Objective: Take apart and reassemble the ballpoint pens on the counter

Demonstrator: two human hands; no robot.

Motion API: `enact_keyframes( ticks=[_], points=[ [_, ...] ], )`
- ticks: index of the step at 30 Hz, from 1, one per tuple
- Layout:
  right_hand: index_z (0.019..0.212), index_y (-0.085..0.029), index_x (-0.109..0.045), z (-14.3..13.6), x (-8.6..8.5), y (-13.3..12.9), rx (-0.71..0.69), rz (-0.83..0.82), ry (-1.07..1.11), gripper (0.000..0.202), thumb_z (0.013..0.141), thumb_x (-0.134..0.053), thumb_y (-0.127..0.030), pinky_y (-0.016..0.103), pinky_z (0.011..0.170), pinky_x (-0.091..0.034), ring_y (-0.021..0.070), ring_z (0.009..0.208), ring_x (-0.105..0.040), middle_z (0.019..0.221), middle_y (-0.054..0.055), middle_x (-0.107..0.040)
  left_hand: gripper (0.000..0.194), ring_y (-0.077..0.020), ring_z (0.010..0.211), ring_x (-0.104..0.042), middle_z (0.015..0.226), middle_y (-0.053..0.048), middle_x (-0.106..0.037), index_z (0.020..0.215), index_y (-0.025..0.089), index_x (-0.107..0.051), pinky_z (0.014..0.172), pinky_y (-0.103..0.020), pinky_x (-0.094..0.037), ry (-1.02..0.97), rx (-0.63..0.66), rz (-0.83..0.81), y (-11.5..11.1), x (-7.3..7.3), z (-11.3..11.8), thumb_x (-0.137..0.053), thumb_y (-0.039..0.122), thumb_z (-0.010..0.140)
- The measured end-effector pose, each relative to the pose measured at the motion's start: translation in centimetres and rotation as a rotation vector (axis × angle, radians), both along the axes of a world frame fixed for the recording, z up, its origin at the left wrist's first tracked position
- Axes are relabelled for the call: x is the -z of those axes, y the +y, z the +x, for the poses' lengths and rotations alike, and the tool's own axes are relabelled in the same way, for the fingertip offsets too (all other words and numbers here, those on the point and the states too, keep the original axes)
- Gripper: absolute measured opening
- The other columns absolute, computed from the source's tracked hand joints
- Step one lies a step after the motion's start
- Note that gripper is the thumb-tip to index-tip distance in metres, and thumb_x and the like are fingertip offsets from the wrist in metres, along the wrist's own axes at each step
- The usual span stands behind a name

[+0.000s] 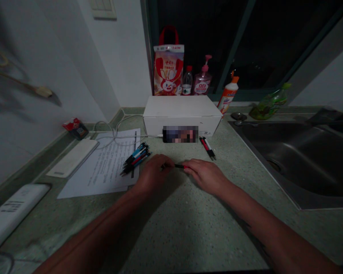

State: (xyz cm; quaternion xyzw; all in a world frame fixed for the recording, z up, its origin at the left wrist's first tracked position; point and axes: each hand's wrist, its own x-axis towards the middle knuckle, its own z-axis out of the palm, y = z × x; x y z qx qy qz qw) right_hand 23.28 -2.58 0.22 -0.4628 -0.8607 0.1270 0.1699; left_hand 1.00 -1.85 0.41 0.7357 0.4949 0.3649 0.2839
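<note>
Between my two hands is a pen (179, 166) with a black section and a red part, held level over the counter. My left hand (156, 171) is closed round its left end, and the fingers of my right hand (205, 175) pinch the red part. Much of the pen is hidden by my fingers. Left of my left hand, several pens (137, 156) in blue, black and red lie in a pile on printed paper. Beyond my right hand lie a few red, black and white pens (207, 148) side by side.
A phone (180, 134) on a cable leans against a white box (183, 110). Printed sheets (103, 167), a flat white device (72, 158) and a power strip (17, 209) are on the left. A steel sink (303, 160) is at right; bottles (202, 82) stand behind the box.
</note>
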Motion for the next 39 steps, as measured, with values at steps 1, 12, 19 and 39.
enact_keyframes(
  ticks=[1, 12, 19, 39],
  points=[
    [0.120, -0.021, -0.071, -0.1, 0.0, -0.1, 0.005, -0.004, 0.002, 0.025, 0.104, -0.052, -0.026, 0.036, 0.083, -0.054, 0.0248, 0.102, -0.072, 0.111, 0.007, -0.076, 0.014, -0.0217, 0.086, -0.066, 0.088, -0.005, -0.073, 0.079, 0.023, -0.072, 0.082, -0.035, -0.051, 0.001, 0.018, 0.029, 0.0, 0.1, -0.1, -0.063, 0.013, 0.080],
    [0.126, -0.026, -0.069, 0.1, -0.1, -0.1, 0.017, 0.001, 0.011, 0.028, 0.104, -0.054, -0.030, 0.038, 0.084, -0.058, 0.0255, 0.105, -0.074, 0.119, 0.003, -0.078, 0.012, -0.0202, 0.085, -0.066, 0.089, -0.003, -0.073, 0.082, 0.023, -0.071, 0.082, -0.034, -0.052, 0.014, 0.051, 0.003, 0.1, 0.4, 0.0, -0.062, 0.015, 0.082],
    [0.124, -0.027, -0.068, 0.2, -0.3, 0.0, 0.018, 0.052, 0.016, 0.025, 0.104, -0.053, -0.032, 0.036, 0.081, -0.055, 0.0243, 0.103, -0.073, 0.114, 0.003, -0.078, 0.014, -0.0203, 0.078, -0.068, 0.083, -0.003, -0.075, 0.086, 0.021, -0.071, 0.071, -0.033, -0.051, -0.010, -0.004, -0.223, -0.2, -0.5, 0.5, -0.061, 0.031, 0.089],
    [0.103, -0.023, -0.068, 0.0, 0.1, -0.1, 0.113, 0.015, 0.059, 0.011, 0.099, -0.065, -0.032, 0.030, 0.070, -0.046, 0.0222, 0.084, -0.074, 0.094, 0.004, -0.079, 0.009, -0.0192, 0.080, -0.068, 0.084, -0.003, -0.075, 0.077, 0.022, -0.069, 0.077, -0.034, -0.053, -0.104, -0.020, -0.198, -0.1, -0.8, 0.5, -0.064, 0.016, 0.080]
  ],
)
